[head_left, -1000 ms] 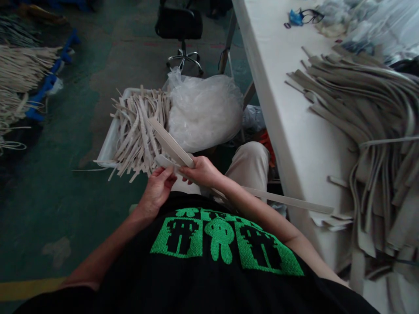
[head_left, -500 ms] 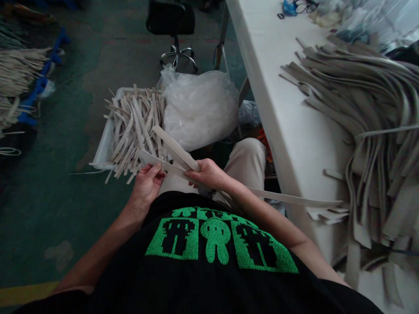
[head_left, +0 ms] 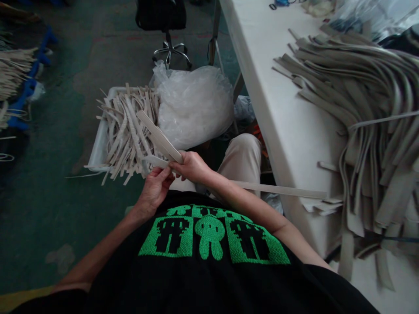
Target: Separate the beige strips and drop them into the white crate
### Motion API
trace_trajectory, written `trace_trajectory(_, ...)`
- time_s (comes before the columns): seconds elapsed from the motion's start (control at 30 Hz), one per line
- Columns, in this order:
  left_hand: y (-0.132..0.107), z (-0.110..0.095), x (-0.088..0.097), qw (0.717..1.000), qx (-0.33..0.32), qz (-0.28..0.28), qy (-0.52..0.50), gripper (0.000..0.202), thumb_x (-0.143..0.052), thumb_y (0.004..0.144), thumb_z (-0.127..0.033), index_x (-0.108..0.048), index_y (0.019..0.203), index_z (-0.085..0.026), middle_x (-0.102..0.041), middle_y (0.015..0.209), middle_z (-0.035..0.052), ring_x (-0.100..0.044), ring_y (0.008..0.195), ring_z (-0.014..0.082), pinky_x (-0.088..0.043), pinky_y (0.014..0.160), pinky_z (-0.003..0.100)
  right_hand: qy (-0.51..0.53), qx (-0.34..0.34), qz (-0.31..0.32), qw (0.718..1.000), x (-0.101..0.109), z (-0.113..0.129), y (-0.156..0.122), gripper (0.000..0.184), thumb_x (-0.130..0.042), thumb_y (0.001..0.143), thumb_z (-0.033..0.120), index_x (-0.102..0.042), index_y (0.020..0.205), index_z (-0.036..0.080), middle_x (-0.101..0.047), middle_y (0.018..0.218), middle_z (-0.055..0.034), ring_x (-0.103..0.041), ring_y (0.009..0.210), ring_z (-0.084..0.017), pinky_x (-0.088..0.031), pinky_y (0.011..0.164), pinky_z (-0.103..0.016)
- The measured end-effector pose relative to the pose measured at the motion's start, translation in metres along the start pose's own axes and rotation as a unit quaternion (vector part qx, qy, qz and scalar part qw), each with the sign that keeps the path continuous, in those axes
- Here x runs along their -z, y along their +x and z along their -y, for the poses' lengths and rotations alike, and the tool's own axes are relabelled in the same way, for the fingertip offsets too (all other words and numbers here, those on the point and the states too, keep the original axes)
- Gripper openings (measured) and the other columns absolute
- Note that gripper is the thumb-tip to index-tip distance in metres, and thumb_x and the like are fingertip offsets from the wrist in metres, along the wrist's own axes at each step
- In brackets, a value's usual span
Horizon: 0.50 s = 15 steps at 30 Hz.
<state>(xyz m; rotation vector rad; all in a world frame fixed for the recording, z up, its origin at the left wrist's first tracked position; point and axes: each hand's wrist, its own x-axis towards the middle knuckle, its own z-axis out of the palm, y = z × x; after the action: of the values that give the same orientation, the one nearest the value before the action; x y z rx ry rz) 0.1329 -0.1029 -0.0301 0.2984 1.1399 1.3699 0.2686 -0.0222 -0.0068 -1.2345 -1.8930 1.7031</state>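
My right hand (head_left: 191, 166) is closed round a long pale beige strip (head_left: 159, 136) that sticks up to the left past my fist and trails back right toward the table edge. My left hand (head_left: 155, 187) pinches a thinner layer or end piece (head_left: 153, 161) of the same pale material just left of the right hand. Both hands meet above my lap, right beside a white tray (head_left: 98, 146) heaped with several cut beige strips (head_left: 126, 131).
A clear plastic bag (head_left: 193, 104) bulges behind the tray. A white table (head_left: 281, 113) on the right carries a big pile of long beige strips (head_left: 366, 113). An office chair (head_left: 163, 22) stands on the green floor; more strip bundles (head_left: 13, 74) lie far left.
My hands drew close together again after the left one had pulled a thin layer out to the left. The view shifted, so everything sits a little further left and up.
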Motion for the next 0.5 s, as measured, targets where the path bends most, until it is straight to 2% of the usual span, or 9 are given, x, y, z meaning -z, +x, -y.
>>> trace_trajectory(0.1,0.005,-0.003,0.002,1.0,-0.012,-0.007,-0.011,0.034,-0.097,0.057,-0.03,-0.072,0.076,-0.019,-0.07,0.072,-0.0013,-0.061,0.063,0.0111,-0.054,0.066,0.025,0.047,-0.004,-0.014,0.999,0.0,-0.001,0.004,0.021,-0.062,0.097,0.03,-0.066,0.083,0.014,-0.067,0.06,0.0011,-0.061,0.046,-0.008,-0.047,0.043,-0.016)
trace_trajectory(0.2,0.009,-0.007,0.007,0.999,-0.015,-0.035,-0.018,0.032,-0.097,0.057,-0.024,-0.07,0.073,-0.019,-0.066,0.066,-0.0034,-0.058,0.058,0.0088,-0.052,0.061,0.022,0.099,-0.011,0.036,0.994,0.008,-0.001,-0.001,0.02,-0.062,0.097,0.029,-0.066,0.085,0.014,-0.068,0.062,0.0011,-0.06,0.046,-0.008,-0.049,0.043,-0.016)
trace_trajectory(0.3,0.011,-0.01,0.011,0.998,-0.01,-0.058,-0.017,0.031,-0.095,0.058,-0.019,-0.066,0.067,-0.018,-0.062,0.061,-0.0043,-0.056,0.056,0.0081,-0.052,0.06,0.021,0.077,-0.016,0.056,0.995,0.014,-0.001,-0.009,0.014,-0.067,0.094,0.025,-0.067,0.086,0.014,-0.066,0.059,0.0033,-0.056,0.042,-0.006,-0.044,0.04,-0.015)
trace_trajectory(0.4,0.007,-0.009,0.006,0.999,0.011,-0.038,-0.01,0.031,-0.096,0.057,-0.019,-0.068,0.07,-0.017,-0.061,0.061,-0.004,-0.055,0.056,0.0078,-0.052,0.059,0.02,0.053,-0.006,0.033,0.998,0.014,-0.004,-0.01,0.014,-0.069,0.092,0.026,-0.069,0.086,0.014,-0.063,0.057,0.0044,-0.055,0.043,-0.005,-0.041,0.04,-0.013)
trace_trajectory(0.5,-0.001,-0.011,0.0,0.999,0.042,-0.016,-0.029,0.032,-0.096,0.056,-0.018,-0.067,0.07,-0.017,-0.06,0.063,-0.0044,-0.053,0.055,0.0066,-0.051,0.058,0.02,0.094,-0.001,0.007,0.996,0.016,-0.01,-0.004,0.019,-0.069,0.091,0.031,-0.07,0.085,0.013,-0.068,0.062,0.0021,-0.054,0.044,-0.005,-0.042,0.041,-0.014)
